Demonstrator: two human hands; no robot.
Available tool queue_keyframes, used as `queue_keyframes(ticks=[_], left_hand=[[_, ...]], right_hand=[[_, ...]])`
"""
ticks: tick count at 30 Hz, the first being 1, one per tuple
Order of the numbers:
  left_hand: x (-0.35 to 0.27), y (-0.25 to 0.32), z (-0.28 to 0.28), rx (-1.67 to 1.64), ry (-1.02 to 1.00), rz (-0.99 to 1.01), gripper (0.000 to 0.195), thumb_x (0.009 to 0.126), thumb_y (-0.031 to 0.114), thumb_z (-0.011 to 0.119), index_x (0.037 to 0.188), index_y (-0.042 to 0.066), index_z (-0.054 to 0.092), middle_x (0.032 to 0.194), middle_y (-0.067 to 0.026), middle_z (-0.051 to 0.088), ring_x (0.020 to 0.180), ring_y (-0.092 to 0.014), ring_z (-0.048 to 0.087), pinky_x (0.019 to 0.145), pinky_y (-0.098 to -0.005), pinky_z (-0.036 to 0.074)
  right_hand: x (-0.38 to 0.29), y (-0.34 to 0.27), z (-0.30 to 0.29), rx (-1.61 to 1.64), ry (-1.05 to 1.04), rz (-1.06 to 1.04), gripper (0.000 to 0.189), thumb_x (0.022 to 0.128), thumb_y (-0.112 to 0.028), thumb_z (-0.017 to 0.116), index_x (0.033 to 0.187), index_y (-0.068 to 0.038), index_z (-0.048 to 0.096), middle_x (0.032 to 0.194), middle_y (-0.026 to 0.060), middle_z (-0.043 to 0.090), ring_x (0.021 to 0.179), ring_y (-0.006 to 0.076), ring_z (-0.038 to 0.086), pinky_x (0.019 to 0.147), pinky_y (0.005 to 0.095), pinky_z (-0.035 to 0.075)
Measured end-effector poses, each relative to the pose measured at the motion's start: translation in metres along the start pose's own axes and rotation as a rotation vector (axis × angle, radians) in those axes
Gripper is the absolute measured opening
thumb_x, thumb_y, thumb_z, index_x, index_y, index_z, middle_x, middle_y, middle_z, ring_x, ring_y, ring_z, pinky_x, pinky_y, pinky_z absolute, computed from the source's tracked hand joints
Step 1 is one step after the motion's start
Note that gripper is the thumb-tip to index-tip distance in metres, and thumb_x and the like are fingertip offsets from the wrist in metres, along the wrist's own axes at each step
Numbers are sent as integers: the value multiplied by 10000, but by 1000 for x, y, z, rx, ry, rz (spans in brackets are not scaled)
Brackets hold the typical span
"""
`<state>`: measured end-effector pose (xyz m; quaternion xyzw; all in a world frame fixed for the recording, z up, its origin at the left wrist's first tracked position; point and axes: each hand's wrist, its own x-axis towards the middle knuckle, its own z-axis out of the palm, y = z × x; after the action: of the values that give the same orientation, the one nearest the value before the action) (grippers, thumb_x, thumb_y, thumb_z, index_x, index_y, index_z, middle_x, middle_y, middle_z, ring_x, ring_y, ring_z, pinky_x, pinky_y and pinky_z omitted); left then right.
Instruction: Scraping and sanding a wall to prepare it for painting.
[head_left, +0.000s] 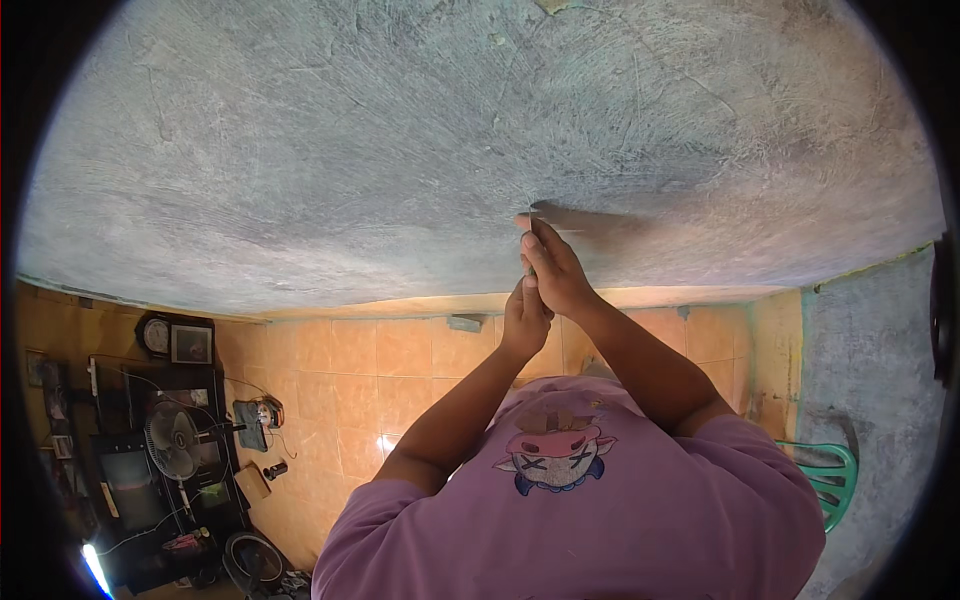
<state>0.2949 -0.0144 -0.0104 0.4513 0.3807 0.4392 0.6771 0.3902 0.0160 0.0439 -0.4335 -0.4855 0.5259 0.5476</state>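
In the head view a thin flat-bladed tool (530, 219), seen almost edge-on, stands with its tip at a rough grey-blue plastered wall (375, 150). My right hand (553, 268) grips it, with the thumb along the near side and fingers stretched beside the blade. Just below, my left hand (527, 316) is closed round the tool's lower end, touching my right hand. Most of the handle is hidden by the fingers; only a small greenish part shows. A dark shadow falls on the wall to the right of the blade. Scratches and trowel-like marks cover the plaster.
Orange tiles (352, 390) cover the floor below the wall. A small grey block (465, 323) lies near the wall's foot. At left are an electric fan (174, 441), a dark cabinet, a clock (156, 335) and a wheel (255, 556). A green plastic chair (844, 480) stands at right.
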Motion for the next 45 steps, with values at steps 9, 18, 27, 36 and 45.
queue_keyframes(ticks=[9,18,27,36,45], left_hand=[[0,11,5,-27,-12,40,391,982,398,274,928,62,466,611,35,428,503,-39,391,448,-200,312],[-4,7,0,81,12,7,292,963,270,406,1065,4,469,674,-18,521,499,-62,484,447,-208,395],[4,19,0,125,108,57,193,897,127,541,939,-61,539,733,-63,600,482,-68,541,417,-204,425],[-2,7,-7,41,-35,-248,204,906,224,522,823,39,505,659,-37,560,499,-97,507,447,-234,398],[10,29,-12,-142,-127,14,155,927,182,438,851,60,495,655,-34,520,526,-112,500,475,-242,388]], right_hand=[[1,-4,-1,-28,-19,-22,418,967,-283,401,1281,-6,409,810,-10,448,715,69,418,650,201,385],[-3,2,-1,234,21,-20,479,974,-357,334,1286,-5,424,900,39,563,659,85,474,613,218,422],[12,-23,2,139,40,122,389,967,-313,384,1043,21,569,778,72,596,590,121,540,551,262,452],[2,-1,-10,223,-10,378,486,939,-430,403,1046,15,568,876,107,621,702,174,596,647,307,495],[9,-9,-13,-65,-86,216,466,942,-409,402,971,22,579,849,96,636,714,149,598,661,289,492]])
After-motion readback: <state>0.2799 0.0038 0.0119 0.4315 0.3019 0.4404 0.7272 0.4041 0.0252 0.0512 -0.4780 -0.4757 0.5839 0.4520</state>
